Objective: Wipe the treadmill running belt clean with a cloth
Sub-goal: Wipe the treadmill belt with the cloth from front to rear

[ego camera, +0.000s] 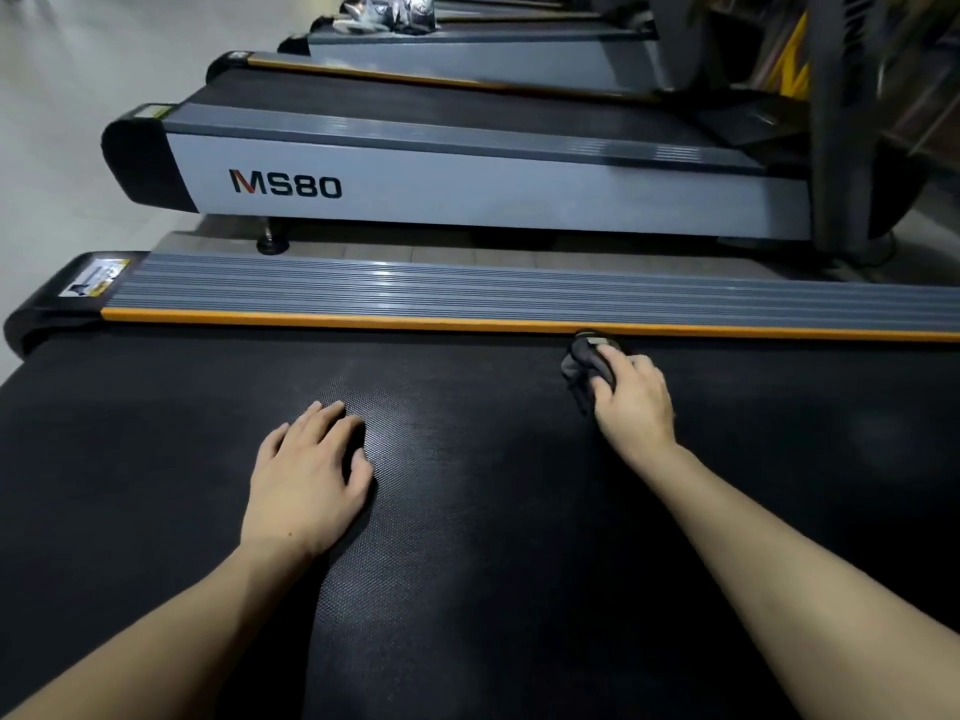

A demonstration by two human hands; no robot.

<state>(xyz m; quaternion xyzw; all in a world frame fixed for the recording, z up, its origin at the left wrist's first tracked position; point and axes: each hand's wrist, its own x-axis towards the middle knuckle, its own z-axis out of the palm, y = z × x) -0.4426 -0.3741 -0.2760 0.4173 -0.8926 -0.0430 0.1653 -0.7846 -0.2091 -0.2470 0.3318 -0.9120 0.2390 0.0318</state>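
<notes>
The black running belt [467, 537] of the near treadmill fills the lower half of the view, its textured surface catching a pale sheen near the middle. Along the belt's far edge runs a ribbed grey side rail [519, 291] trimmed with a thin orange strip [363, 320], and a black end cap [47, 309] with a warning sticker [93, 278] closes the far left corner. Beyond the rail stands a neighbouring treadmill [467, 184], grey-sided and marked "MS80" [285, 184], with more treadmills lined up behind it on the pale floor [62, 96].

Two bare forearms reach in from the near edge of the belt. The left hand [306, 470] lies palm down on the belt, left of centre, fingers spread loosely and flat, holding nothing. The right hand [631, 402] is farther out, close to the belt's far edge, fingers curled down over a small dark cloth [584, 363] and pressing it against the belt. The cloth is bunched, sticking out from under the fingertips toward the rail, its far end right at the orange strip; whether it touches the strip cannot be told.
</notes>
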